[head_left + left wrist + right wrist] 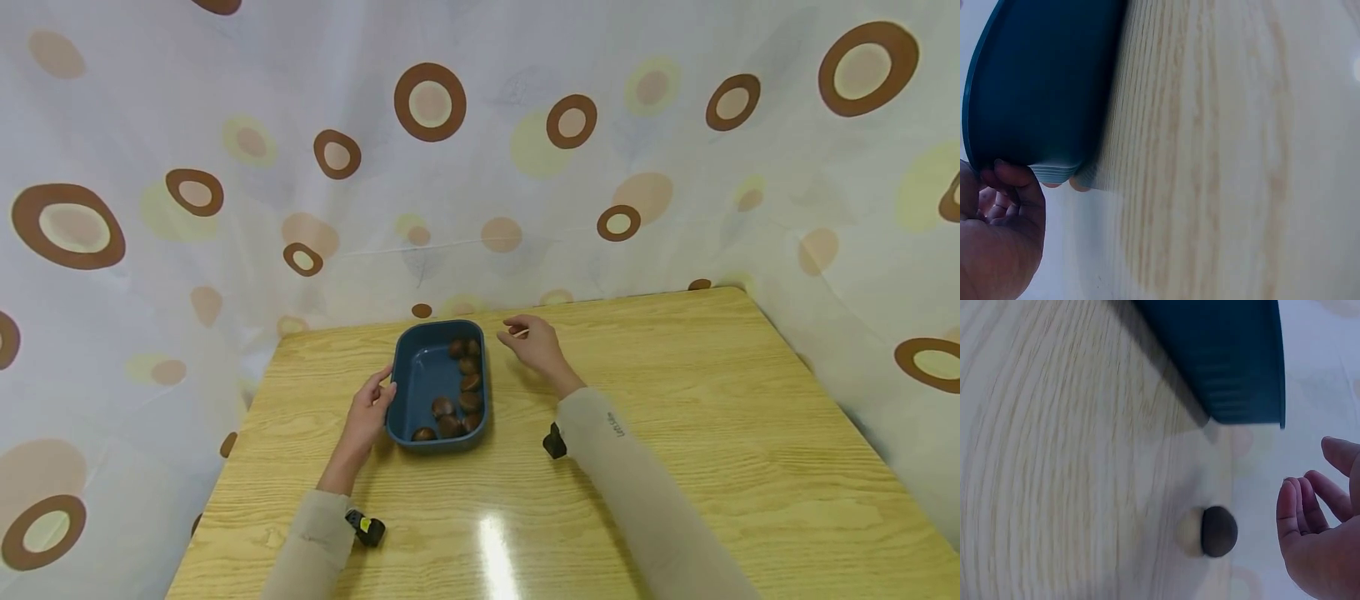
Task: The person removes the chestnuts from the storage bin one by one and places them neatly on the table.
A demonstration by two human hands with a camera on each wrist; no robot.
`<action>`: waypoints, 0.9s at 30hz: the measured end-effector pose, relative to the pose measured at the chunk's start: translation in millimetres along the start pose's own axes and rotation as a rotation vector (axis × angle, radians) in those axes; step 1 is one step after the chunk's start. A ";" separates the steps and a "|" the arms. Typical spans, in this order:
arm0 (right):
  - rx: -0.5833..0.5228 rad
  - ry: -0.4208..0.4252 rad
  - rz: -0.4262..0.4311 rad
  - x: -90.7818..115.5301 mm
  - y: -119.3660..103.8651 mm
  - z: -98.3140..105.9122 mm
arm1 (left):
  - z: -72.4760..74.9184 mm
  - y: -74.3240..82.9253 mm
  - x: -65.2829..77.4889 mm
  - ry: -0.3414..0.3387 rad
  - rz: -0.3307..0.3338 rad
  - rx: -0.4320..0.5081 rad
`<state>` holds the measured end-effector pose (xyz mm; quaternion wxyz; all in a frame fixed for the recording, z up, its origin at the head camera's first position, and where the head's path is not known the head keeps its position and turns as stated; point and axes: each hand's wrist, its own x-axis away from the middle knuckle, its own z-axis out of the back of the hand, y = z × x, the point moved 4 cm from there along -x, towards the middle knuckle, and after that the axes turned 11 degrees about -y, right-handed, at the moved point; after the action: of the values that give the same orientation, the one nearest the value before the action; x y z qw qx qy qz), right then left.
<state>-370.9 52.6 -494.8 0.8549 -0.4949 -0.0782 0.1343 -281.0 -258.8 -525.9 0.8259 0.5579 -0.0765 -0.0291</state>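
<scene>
A dark blue rectangular plastic bin (423, 379) stands on the table with several brown chestnuts (450, 426) along its right side and near end. My left hand (370, 406) holds the bin's left wall; in the left wrist view its thumb and fingers (1019, 178) pinch the rim. To the right of the bin, my right hand (534, 343) hovers above the table with loosely bent fingers and nothing between them. In the right wrist view, one chestnut (1219, 531) lies on the table between the bin's end and this hand; the head view hides it behind the hand.
The light wood table (697, 400) reaches well out to the right of the bin. Behind it hangs a white curtain (495, 200) with brown and yellow circles, close to the far edge. A black wrist camera (555, 442) sits under the right sleeve.
</scene>
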 end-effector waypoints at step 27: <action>-0.210 -0.434 0.029 16.7 -61.1 -90.6 | 5.9 1.7 19.2 -0.051 0.047 0.020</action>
<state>-321.6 -46.1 -486.9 0.7598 -0.5418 -0.2666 0.2409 -263.1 -266.2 -520.4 0.8183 0.5634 -0.1111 -0.0231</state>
